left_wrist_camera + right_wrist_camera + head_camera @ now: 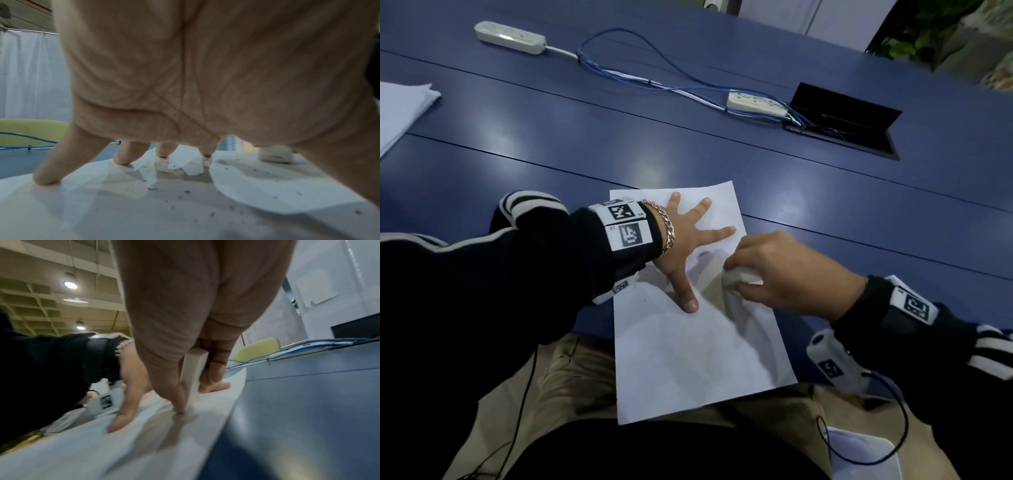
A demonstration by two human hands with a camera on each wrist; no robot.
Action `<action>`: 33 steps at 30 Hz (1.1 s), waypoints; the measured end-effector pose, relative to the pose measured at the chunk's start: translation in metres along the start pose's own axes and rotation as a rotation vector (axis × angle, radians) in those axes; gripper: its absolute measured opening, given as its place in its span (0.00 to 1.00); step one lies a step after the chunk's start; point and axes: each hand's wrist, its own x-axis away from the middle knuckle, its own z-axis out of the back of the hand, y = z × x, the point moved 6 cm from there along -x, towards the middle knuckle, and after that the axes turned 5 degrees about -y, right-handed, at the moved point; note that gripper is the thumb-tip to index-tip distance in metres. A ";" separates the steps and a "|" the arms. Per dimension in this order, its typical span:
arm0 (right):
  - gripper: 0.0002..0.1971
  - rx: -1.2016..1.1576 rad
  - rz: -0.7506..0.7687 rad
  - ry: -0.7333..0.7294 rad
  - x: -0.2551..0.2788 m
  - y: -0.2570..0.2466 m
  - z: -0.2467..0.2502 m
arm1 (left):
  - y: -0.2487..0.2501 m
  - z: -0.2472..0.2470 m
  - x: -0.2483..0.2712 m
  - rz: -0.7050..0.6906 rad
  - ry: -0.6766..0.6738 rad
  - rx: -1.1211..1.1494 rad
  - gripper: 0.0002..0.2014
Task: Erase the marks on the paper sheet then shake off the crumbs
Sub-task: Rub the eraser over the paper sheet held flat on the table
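Note:
A white paper sheet (688,359) lies on the blue table (551,137), its near end hanging over the edge above my lap. My left hand (688,240) presses flat on the sheet's far half with fingers spread straight. My right hand (774,270) pinches a white eraser (743,275) between thumb and fingers, its tip down on the paper just right of the left thumb. In the left wrist view, dark crumbs (187,192) are scattered over the paper (267,186) and the eraser (275,155) shows at the right. The right wrist view shows the eraser (193,374) standing on the paper (102,451).
Two white power strips (510,37) (756,102) with blue cables (654,78) lie at the back, beside an open black cable box (846,120). A white stack of paper (400,106) sits at the far left. A white device (835,359) hangs under my right wrist.

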 end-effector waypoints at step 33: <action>0.13 -0.097 -0.115 0.086 -0.007 0.024 0.011 | -0.036 -0.030 -0.001 -0.031 -0.002 -0.019 0.81</action>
